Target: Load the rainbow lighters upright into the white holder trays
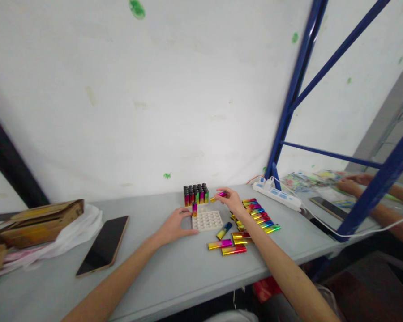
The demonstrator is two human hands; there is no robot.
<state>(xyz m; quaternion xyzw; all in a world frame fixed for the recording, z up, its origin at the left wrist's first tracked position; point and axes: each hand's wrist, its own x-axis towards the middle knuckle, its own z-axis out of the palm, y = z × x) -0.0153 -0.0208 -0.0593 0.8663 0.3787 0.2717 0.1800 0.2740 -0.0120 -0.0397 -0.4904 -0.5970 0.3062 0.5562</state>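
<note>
the right hand (231, 199) pinches a pink-gold tube (216, 197) — long axis slightly tilted, near the far right corner of the white tray (207, 222). the left hand (174, 227) — thumb and fingers apart — is at its left edge; if touching, i cannot tell.

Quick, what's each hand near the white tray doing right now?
Left hand: open, thumb and fingers apart at the edge of the white tray.
Right hand: closed, holding a shiny pink-and-yellow piece by its pink end.
</note>
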